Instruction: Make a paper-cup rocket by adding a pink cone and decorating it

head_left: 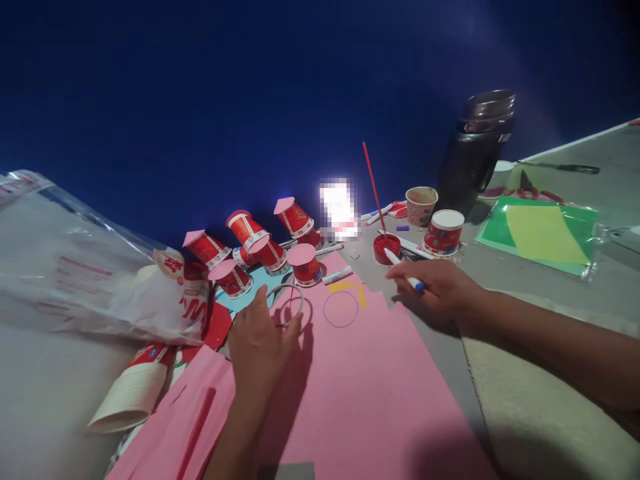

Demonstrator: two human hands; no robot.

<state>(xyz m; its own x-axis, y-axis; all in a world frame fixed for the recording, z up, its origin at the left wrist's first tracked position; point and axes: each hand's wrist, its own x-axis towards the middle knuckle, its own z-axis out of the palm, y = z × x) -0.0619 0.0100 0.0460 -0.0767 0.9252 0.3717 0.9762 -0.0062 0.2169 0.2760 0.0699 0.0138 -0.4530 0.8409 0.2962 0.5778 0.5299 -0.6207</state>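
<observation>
My left hand point(263, 340) grips a thin pale ring point(301, 303) between thumb and fingers, over the left part of a large pink sheet point(370, 387). To the ring's right, a circle drawn in blue point(341, 309) shows on the sheet, with small yellow paper pieces point(342, 287) beside it. My right hand point(433, 287) holds a white marker with a blue end point(404, 270) above the sheet's right edge. Just beyond the marker tip sits a round red container point(387, 248) with a thin red stick standing in it.
Red paper cups with pink tops point(304, 264) stand behind the sheet. A plastic bag point(115, 280) and stacked cups point(131, 393) lie left. At right are a dark bottle point(467, 157), a white-topped cup point(443, 232) and green and yellow sheets in plastic point(543, 233).
</observation>
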